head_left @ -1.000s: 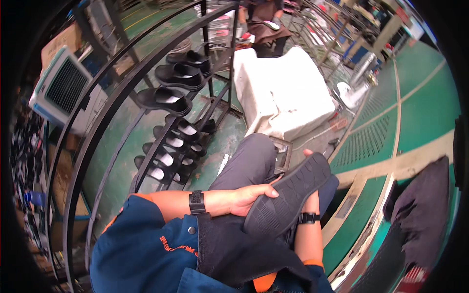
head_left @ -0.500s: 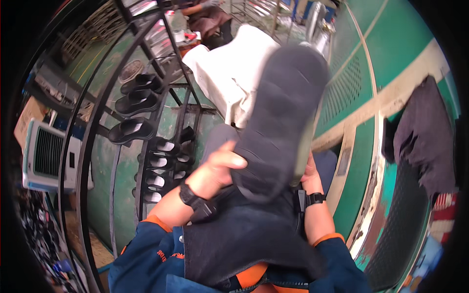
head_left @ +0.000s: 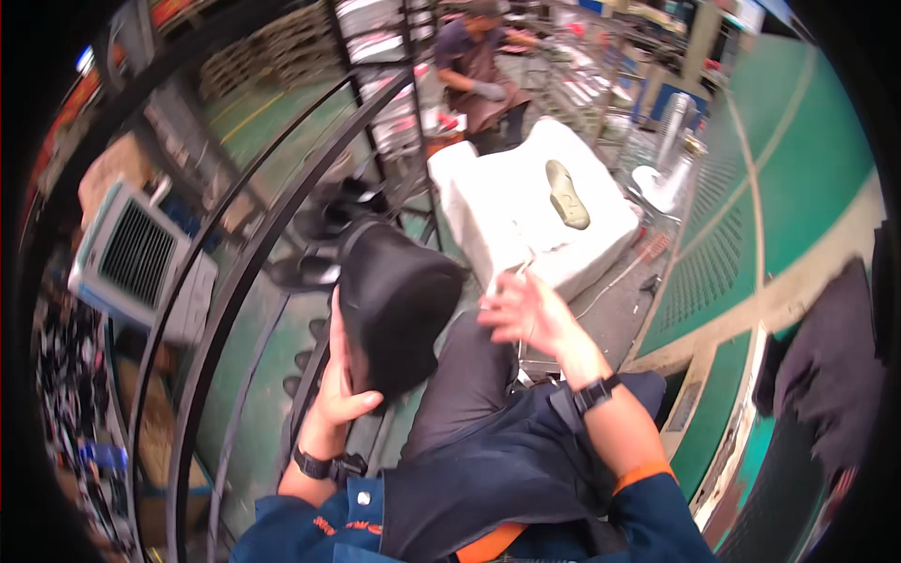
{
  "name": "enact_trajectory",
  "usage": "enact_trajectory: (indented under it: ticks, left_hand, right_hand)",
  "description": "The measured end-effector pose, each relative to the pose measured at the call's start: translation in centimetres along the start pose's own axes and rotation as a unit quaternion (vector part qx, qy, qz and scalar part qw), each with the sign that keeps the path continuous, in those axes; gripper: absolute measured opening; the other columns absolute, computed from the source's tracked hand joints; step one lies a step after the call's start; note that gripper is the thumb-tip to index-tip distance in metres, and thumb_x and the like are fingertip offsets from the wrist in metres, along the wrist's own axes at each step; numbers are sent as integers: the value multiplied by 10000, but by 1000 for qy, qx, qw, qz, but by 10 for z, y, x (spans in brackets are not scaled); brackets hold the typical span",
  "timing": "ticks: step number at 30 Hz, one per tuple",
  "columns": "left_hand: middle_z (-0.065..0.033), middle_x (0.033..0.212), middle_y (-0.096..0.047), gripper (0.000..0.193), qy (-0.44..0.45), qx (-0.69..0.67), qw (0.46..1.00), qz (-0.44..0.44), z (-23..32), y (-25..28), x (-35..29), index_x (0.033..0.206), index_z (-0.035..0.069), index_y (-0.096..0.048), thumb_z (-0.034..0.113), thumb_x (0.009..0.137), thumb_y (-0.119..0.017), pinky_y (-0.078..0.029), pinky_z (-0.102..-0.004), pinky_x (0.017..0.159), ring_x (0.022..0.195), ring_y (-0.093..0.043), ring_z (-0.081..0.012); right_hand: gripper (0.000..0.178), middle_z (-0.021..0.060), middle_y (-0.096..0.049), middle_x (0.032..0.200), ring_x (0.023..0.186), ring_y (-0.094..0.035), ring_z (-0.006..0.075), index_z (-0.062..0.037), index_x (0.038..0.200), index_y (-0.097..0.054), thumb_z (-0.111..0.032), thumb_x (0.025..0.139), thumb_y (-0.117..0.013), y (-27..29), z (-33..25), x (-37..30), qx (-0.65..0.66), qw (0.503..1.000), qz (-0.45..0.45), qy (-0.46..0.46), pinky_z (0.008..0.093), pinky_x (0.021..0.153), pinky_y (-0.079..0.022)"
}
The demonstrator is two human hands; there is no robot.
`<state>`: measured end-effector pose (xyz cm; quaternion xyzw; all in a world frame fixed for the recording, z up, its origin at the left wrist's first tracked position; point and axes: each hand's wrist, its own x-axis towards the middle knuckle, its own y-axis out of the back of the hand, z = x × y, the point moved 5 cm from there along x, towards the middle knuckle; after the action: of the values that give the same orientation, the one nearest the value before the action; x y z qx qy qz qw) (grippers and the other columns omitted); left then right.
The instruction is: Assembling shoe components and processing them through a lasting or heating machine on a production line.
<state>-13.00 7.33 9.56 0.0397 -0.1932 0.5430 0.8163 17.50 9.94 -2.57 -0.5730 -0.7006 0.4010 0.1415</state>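
Left hand (head_left: 340, 394) grasps black shoe sole (head_left: 396, 305) upright beside rack (head_left: 253, 272); right hand (head_left: 526, 310) released, fingers spread, near white foam block (head_left: 507, 225).

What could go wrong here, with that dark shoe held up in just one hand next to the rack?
The left hand alone grips the dark shoe from below, while the right hand is open and off it, so the shoe might slip and drop. The shoe also sits close to the black rack bars, where it could knock the shoes on the rack.
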Motion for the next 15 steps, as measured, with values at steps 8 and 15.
enact_trajectory:
  ticks: [8,15]
  left_hand:
    - [-152,723,-664,477,36,430,899,-77,21,-13,3,956,59,-642,489,806,-782,-497,-459,592,676,-671,-367]
    - [-154,729,-672,275,3,663,748,32,-23,101,29,820,48,-627,308,853,-707,-506,-500,683,741,-671,-371]
  right_hand:
    - [507,70,-590,1392,1231,-586,205,-35,1475,-484,-328,1062,-517,-147,71,-4,-80,989,-76,-103,425,952,-554]
    - [436,143,-663,1283,1107,-681,224,-22,1405,-559,-269,1046,-555,-125,0,-25,-379,917,-77,-101,339,899,-551]
